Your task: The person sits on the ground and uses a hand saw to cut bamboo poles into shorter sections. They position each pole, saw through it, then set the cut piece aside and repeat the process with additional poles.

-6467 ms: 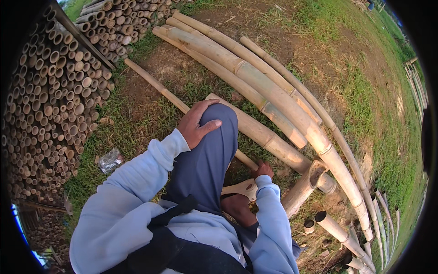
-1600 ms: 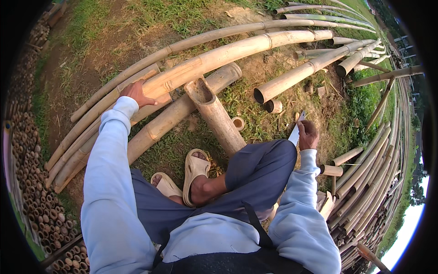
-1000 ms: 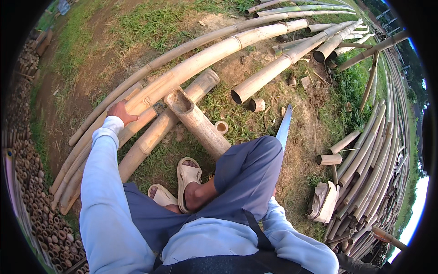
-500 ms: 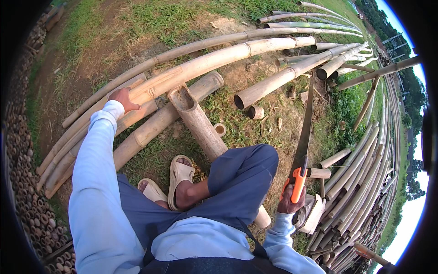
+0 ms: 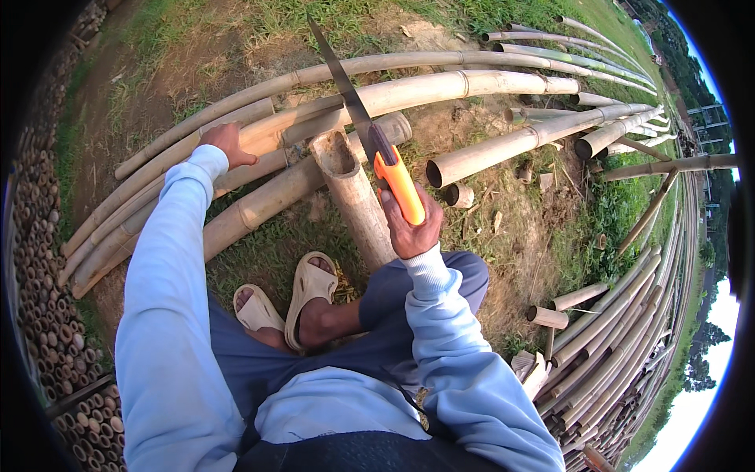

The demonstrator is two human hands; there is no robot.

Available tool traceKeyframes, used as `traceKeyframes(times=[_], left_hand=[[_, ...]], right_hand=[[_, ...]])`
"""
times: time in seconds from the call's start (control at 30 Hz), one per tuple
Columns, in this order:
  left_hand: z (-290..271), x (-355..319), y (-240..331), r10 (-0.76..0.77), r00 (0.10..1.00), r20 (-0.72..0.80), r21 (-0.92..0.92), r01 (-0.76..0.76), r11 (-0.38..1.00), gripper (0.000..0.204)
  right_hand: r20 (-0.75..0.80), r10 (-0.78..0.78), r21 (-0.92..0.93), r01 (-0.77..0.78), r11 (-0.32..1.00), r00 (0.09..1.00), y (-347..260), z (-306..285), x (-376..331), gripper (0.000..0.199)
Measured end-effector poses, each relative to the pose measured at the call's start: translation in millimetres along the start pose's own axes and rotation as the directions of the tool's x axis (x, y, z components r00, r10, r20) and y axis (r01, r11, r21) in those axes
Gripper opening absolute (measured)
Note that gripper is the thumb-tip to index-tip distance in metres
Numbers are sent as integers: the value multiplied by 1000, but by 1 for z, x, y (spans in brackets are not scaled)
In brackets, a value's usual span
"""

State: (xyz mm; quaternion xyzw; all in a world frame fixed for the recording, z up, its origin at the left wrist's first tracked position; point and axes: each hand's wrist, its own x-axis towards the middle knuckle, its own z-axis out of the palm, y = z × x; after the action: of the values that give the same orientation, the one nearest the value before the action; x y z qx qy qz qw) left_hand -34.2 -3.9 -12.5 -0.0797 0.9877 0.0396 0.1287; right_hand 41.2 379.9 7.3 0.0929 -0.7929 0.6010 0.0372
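My right hand (image 5: 415, 226) is wrapped round the orange handle of a hand saw (image 5: 403, 187). The long blade points away from me and lies across, or just above, a thick pale bamboo pole (image 5: 464, 84); whether it touches is unclear. Farther left, my left hand (image 5: 227, 145) presses down on that same pole, fingers over its top and thumb stretched along it. Under the pole, near the saw, a bamboo post with a scooped-out end (image 5: 363, 206) slants toward my knee. A thinner pole (image 5: 330, 72) runs along the far side.
More bamboo poles (image 5: 543, 134) lie at the upper right, with a short offcut (image 5: 459, 196) beside them. A large stack of poles (image 5: 621, 338) fills the right side. Cut bamboo ends (image 5: 71, 354) are piled at the left. My sandalled feet (image 5: 311, 287) rest on grass below the post.
My right hand has swung the saw from low on the right to the left and forward, over the pole. My left hand stays on the pole. The view has shifted slightly.
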Motion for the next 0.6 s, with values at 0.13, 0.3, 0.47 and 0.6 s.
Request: traceKeyframes(times=[0.13, 0.3, 0.47, 0.6], left_hand=[[-2, 2, -1, -52, 994, 99, 5, 52, 999, 90], [-4, -3, 3, -32, 998, 45, -21, 33, 999, 91], [-4, -2, 5, -41, 997, 58, -12, 42, 999, 93], [5, -5, -7, -34, 999, 35, -9, 35, 999, 89]], right_hand=[[-10, -99, -38, 98, 994, 995, 14, 9, -1, 17], [32, -58, -50, 59, 997, 998, 14, 12, -6, 18], [15, 25, 13, -25, 1000, 1000, 4, 14, -6, 18], [34, 40, -1, -40, 999, 999, 12, -10, -65, 24]])
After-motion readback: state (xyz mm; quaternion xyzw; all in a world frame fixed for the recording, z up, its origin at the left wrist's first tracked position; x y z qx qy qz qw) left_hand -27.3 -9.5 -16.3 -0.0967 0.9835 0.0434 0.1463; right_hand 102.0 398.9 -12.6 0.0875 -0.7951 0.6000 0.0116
